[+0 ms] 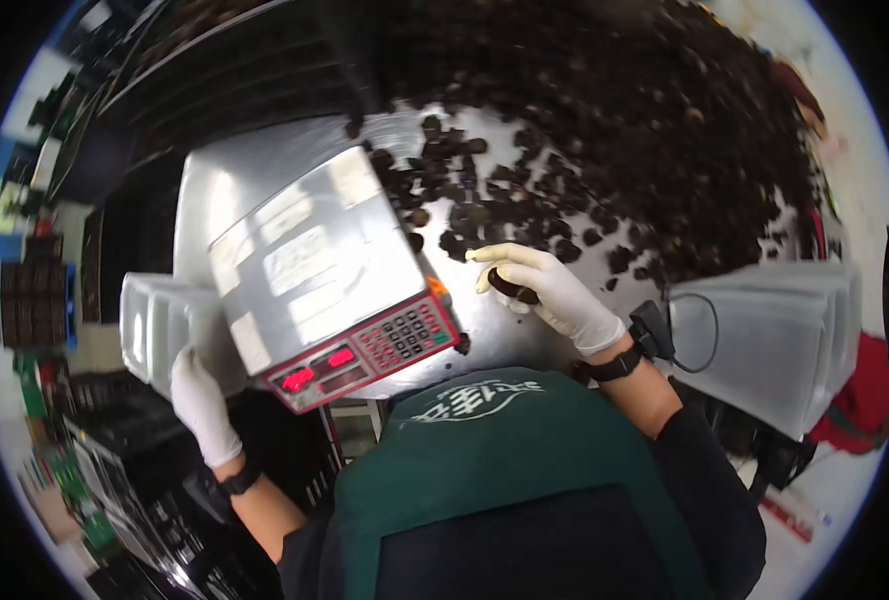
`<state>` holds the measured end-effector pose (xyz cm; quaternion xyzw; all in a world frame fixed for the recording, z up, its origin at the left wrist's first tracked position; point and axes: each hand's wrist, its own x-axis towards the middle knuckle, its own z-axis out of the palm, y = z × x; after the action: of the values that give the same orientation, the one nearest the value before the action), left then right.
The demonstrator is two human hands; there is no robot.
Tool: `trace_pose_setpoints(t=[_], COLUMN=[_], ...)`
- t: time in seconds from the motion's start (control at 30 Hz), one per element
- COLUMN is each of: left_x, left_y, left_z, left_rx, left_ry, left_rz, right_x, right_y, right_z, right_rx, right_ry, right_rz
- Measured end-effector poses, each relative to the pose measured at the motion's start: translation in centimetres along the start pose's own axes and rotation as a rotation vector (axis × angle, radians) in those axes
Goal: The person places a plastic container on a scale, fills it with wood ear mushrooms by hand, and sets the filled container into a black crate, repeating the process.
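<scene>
My right hand (554, 300), in a white glove, is closed around a dark brown, mushroom-like piece (512, 287), with the index finger stretched forward over the metal table. My left hand (202, 408), gloved too, grips the near edge of a stack of clear plastic trays (149, 325) at the left; the fingertips are partly hidden by the trays. Between the hands stands a weighing scale (314, 262) with a bare metal plate, a red-framed keypad and lit red digits. Loose dark brown pieces (504, 195) lie beyond my right hand.
A large heap of the dark pieces (614, 110) covers the far right of the metal table (254, 150). Black crates (224, 80) stand at the far left. More clear plastic containers (764, 340) are stacked at the right. Another person's hand (816, 120) shows at the far right edge.
</scene>
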<state>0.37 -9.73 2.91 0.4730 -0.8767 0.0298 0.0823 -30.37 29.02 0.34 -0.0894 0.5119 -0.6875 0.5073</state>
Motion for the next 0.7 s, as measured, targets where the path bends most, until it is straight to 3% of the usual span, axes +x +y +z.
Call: trace_pose_setpoints(t=[0.17,0.3,0.4,0.5,0.6,0.7], left_x=[1.6,1.7,0.5,-1.2,-2.9,-4.0], left_y=[-2.3,-1.3,2.7,8.8,14.5,17.0], left_z=[-1.0,-3.0,-6.7,-8.1,-7.0,-3.1], left_rx=[-0.143,-0.012,-0.188,-0.438,-0.351,-0.307], left_ry=[0.003,-0.004,0.220,0.454,0.239,-0.021], left_rz=[0.083,-0.065,-0.034,0.118,0.394,0.491], right_x=[-0.5,1.1,5.3,9.7,14.7,18.2], right_y=[2.7,1.4,1.4,-0.7,-2.5,-3.3], right_z=[-4.9,-5.6,-6.8,-7.1,-7.7,-7.4], right_rx=[0.097,-0.052,-0.524,-1.073,-1.201,-1.364], right_ry=[0.186,0.279,0.352,0.525,0.496,0.534], right_rz=[-0.012,-0.066,-0.283,-0.464,-0.553,-0.479])
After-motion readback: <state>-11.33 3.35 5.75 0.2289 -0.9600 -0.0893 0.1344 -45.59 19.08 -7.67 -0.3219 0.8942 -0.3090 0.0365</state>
